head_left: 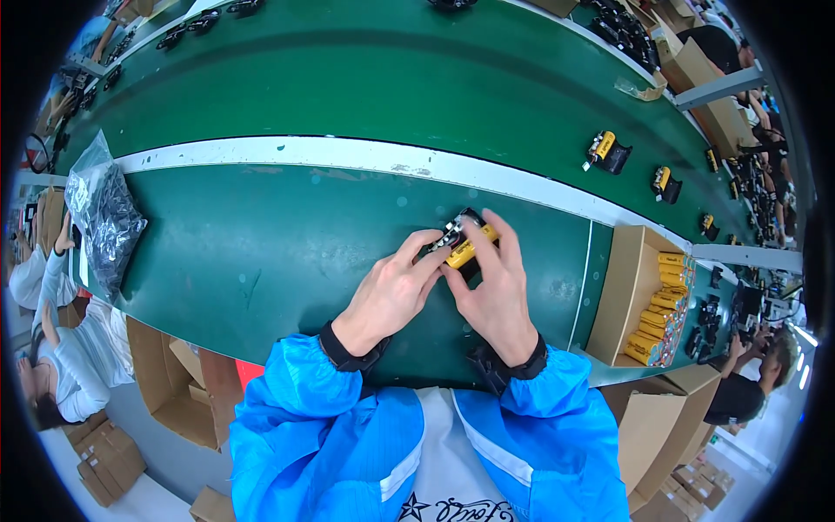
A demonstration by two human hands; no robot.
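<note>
Between my two hands, just above the green bench, is a small black housing (pixel 470 215) with silvery parts and a yellow battery-like cylinder (pixel 461 254) set along it. My left hand (pixel 385 291) grips its left end with thumb and fingertips. On the other side my right hand (pixel 497 291) is closed around it, thumb at the near edge and fingers over the top. The fingers partly hide the housing, so its exact fit with the cylinder cannot be made out. Both wrists wear black bands over blue sleeves.
An open cardboard box (pixel 622 300) of several yellow cylinders (pixel 654 322) stands to the right. A clear bag of dark parts (pixel 109 222) lies at left. Beyond a white rail (pixel 348 150), similar black-and-yellow assemblies (pixel 609 152) sit on a green belt. People work at both sides.
</note>
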